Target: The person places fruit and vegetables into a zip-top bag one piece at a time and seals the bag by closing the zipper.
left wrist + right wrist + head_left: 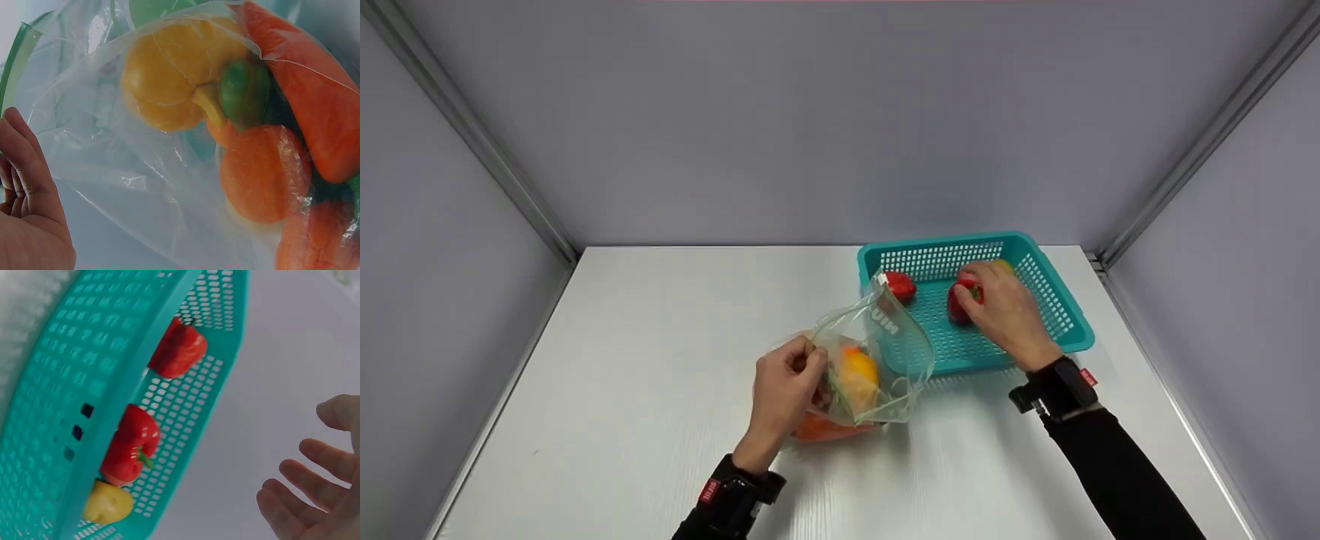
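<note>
Your right sleeve sits nearest the lens, black, bottom right of the head view, with a black wrist unit strapped at the cuff. Right hand: over the teal basket, partly covering the stemmed red pepper. Right wrist view shows your fingers spread and slightly bent, gripping nothing, apart from the pepper.

Pepper lies in the basket, right next to a yellow item. Second red pepper is at the other end, partly behind the bag's top corner in the head view.

Left hand: thumb and fingers pinch the rim of the clear bag. Bag is on the white counter, mouth toward the basket, overlapping its near left corner in the head view. Inside you've got a yellow ribbed piece with a stem, something green behind that stem, a round orange piece below, and a long orange piece alongside.
</note>
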The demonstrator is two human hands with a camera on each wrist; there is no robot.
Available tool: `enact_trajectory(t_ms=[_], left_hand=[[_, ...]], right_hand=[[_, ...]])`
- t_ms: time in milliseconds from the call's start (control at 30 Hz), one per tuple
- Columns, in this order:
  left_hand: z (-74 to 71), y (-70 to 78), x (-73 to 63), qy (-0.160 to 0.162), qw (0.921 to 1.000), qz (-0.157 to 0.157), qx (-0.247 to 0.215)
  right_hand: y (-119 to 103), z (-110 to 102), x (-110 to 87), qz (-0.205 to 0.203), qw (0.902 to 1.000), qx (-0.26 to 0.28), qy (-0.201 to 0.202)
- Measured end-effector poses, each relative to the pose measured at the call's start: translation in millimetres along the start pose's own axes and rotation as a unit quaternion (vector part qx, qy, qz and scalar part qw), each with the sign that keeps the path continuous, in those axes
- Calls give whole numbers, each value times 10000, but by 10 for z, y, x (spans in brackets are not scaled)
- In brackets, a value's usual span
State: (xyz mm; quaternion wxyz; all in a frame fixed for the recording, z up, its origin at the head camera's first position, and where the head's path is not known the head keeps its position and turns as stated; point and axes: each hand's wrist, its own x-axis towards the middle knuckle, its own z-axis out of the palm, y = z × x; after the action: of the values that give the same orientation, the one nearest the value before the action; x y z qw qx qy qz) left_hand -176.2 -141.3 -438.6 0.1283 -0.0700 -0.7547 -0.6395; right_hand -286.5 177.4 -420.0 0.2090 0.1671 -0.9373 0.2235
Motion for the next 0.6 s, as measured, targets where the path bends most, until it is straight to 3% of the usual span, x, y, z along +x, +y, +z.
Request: enact_trajectory(t_ms=[233,467,600], left_hand=[[-7,4,-26,30,10000,-3,-52],[4,22,-47,-12,9999,18,-129],[3,43,-54,8,9999,79,-61]], right_hand=[[159,105,127,581,9924,-272,-1051],[293,78,226,1020,9719,-401,-2081],[321,42,296,1197,9617,-416,-2430]])
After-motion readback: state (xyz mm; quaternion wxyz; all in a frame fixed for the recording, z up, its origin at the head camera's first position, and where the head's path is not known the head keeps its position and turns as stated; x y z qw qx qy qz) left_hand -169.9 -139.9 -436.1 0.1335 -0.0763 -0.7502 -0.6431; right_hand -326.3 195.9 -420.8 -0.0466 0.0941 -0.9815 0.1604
